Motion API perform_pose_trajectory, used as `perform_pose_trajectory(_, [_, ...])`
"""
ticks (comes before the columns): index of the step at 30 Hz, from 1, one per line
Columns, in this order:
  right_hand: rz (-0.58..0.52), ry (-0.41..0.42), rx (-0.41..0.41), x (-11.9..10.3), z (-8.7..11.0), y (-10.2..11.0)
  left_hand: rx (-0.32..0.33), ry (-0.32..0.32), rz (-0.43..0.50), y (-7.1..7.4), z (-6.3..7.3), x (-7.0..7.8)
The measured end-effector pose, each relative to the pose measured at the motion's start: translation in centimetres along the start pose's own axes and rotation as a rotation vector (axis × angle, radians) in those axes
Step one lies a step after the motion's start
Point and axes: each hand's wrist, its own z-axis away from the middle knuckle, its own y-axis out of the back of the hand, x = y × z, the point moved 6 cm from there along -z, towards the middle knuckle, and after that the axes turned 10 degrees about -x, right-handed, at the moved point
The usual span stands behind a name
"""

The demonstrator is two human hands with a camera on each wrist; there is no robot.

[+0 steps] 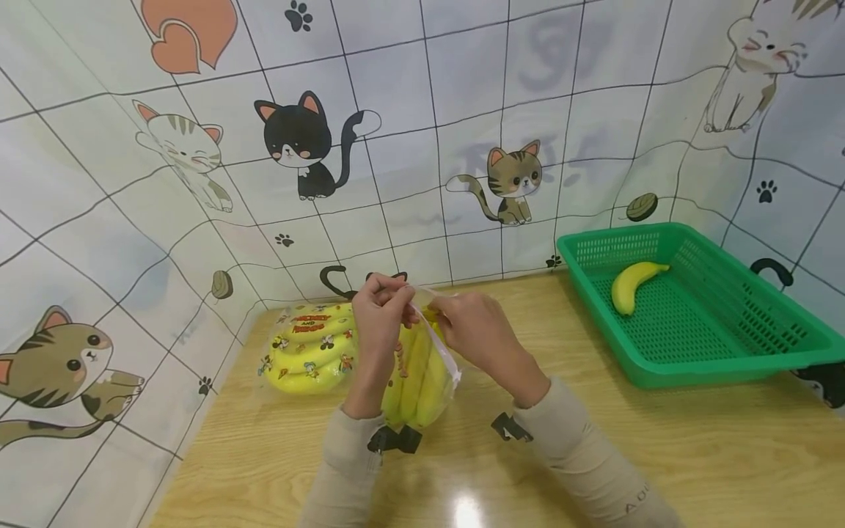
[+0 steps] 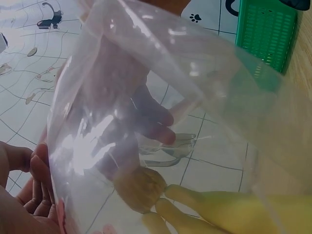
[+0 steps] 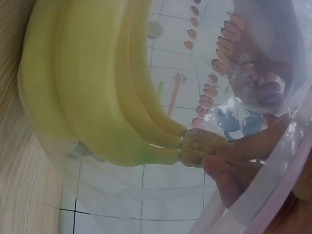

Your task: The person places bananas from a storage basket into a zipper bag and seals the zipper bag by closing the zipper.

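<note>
A bunch of bananas (image 1: 414, 378) sits inside a clear printed plastic bag (image 1: 454, 367) whose pale mouth edge runs between my hands. My left hand (image 1: 379, 315) pinches the rim of that bag at the far side; its fingers also show at the lower left of the left wrist view. Reaching through the mouth, my right hand (image 1: 478, 330) grips the brown stem (image 3: 197, 146) of the bunch, as the right wrist view shows. Plastic covers part of its fingers (image 3: 243, 156). The bananas point down toward the table, stem uppermost.
To the left lies another printed clear bag of bananas (image 1: 310, 352), beside my left wrist. A green perforated basket (image 1: 650, 374) stands at the right with a single banana (image 1: 630, 284) in it. Behind the wooden table (image 1: 251, 462) hangs a cat-patterned sheet (image 1: 422, 169).
</note>
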Motion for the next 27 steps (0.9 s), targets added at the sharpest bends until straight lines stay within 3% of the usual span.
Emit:
perform_pose_trajectory(7, [0.03, -0.038, -0.088, 0.0, -0.2, -0.2, -0.004, 0.004, -0.002, 0.2, 0.1, -0.1])
perform_pose_trajectory(15, [0.009, -0.018, -0.324, -0.1, 0.1, -0.1, -0.002, 0.013, 0.001, 0.4, 0.0, -0.3])
perform_pose_trajectory(22, [-0.061, -0.046, -0.244, 0.5, 0.7, 1.9, 0.011, 0.016, 0.007, 0.3, -0.2, -0.3])
perform_pose_trajectory(27, [-0.101, 0.005, -0.191, 0.8, 0.8, 2.9, 0.014, 0.016, -0.002, 0.5, -0.2, -0.2])
